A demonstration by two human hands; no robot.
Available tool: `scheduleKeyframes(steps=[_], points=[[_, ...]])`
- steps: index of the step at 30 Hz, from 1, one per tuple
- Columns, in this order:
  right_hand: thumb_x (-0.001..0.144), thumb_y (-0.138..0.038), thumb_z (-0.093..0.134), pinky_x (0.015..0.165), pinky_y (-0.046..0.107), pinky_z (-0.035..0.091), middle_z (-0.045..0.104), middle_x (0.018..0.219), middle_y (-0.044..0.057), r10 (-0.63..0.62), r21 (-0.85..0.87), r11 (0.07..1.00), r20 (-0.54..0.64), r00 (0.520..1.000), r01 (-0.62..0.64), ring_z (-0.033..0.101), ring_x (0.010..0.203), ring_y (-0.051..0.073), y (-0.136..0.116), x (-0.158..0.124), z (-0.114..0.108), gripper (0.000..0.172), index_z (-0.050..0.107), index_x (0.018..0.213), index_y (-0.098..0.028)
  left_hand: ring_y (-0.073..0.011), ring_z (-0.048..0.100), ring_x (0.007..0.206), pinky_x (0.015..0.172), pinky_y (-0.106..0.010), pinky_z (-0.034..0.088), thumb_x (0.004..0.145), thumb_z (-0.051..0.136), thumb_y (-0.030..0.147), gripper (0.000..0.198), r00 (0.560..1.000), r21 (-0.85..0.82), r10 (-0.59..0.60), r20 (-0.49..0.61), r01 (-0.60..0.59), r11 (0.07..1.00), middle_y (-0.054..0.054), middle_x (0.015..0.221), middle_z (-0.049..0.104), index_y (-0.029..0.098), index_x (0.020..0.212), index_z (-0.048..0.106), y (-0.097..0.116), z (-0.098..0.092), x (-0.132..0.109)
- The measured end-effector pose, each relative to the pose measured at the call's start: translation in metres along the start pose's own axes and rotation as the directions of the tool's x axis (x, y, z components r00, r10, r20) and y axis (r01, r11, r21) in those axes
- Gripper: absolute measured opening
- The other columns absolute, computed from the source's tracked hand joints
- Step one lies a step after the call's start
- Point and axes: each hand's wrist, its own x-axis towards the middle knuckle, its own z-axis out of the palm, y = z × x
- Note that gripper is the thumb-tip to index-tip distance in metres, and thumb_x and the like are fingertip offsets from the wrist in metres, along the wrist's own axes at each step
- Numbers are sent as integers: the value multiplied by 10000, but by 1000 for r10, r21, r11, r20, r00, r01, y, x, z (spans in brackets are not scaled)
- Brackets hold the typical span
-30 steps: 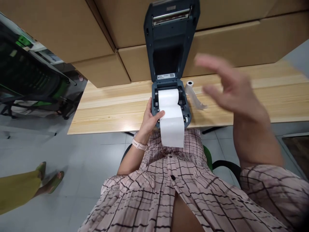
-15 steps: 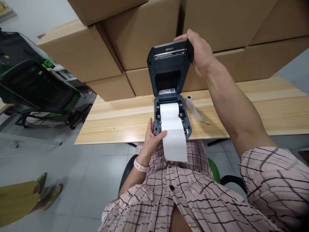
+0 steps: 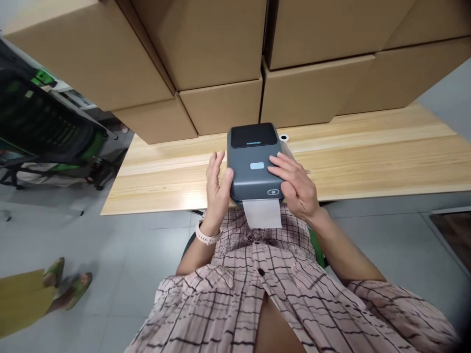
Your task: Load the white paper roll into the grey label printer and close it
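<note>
A dark grey label printer [image 3: 246,177] stands at the table's front edge with its lid down. From its front slot a strip of white label paper [image 3: 263,214] hangs over the edge. My left hand [image 3: 218,189] is upright along the printer's left side, fingers extended and thumb against the casing. Across the right part of the lid lies my right hand [image 3: 300,189], its fingers stretched out flat near the pale blue window. Behind the printer's right side a small white paper roll [image 3: 284,138] is partly hidden.
Stacked cardboard boxes [image 3: 221,105] line the back of the wooden table [image 3: 386,162]. On the left stands a dark mesh chair [image 3: 44,117]. Another person's feet in green sandals [image 3: 79,291] are on the tiled floor at lower left.
The printer's lid has come down over the label roll. My right hand moved from the raised lid's top onto the lowered lid. My left thumb has left the label strip.
</note>
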Motion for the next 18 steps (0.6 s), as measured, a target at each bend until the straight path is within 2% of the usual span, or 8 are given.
scheduleKeyframes(steps=[4, 9, 13, 16, 18], points=[[1061, -345, 353, 1189, 617, 490, 716, 1436, 30, 45, -42, 998, -20, 999, -46, 594, 1448, 310, 4, -12, 9, 471, 693, 1386, -334, -290, 309, 1645, 1361, -508, 219, 1004, 622, 511, 471, 1000, -27, 4, -15, -4, 1000, -23, 1678, 492, 365, 1451, 632, -11, 9, -1], [1032, -324, 358, 1171, 632, 501, 727, 1416, 22, 44, -73, 996, -45, 998, -48, 592, 1449, 318, 9, -30, 20, 485, 675, 1399, -348, -271, 312, 1643, 1374, -475, 187, 1010, 606, 492, 537, 999, -6, 34, -32, -34, 999, -16, 1710, 440, 385, 1532, 540, -21, 12, -12], [1016, -324, 368, 1178, 655, 483, 733, 1396, -1, 38, -23, 999, -146, 988, -42, 597, 1436, 326, 16, -39, 34, 480, 672, 1383, -380, -258, 273, 1661, 1371, -453, 199, 1035, 551, 524, 589, 1000, -12, 27, -12, -27, 1000, -23, 1746, 378, 365, 1592, 446, -24, 16, -12], [1015, -405, 314, 1192, 686, 449, 763, 1316, 22, 108, -28, 993, -172, 979, -114, 598, 1423, 347, 18, -40, 42, 500, 727, 1293, -367, -248, 238, 1671, 1373, -438, 182, 1045, 523, 538, 593, 999, -3, 40, -1, -40, 999, -22, 1765, 338, 360, 1601, 417, -23, 16, -14], [1013, -441, 294, 1200, 683, 438, 770, 1287, 35, 144, -32, 988, -162, 976, -151, 601, 1415, 348, 18, -38, 43, 519, 749, 1248, -357, -243, 238, 1669, 1368, -427, 188, 1043, 528, 537, 588, 1000, 5, 13, -9, -13, 1000, -15, 1766, 325, 377, 1596, 411, -24, 13, -24]])
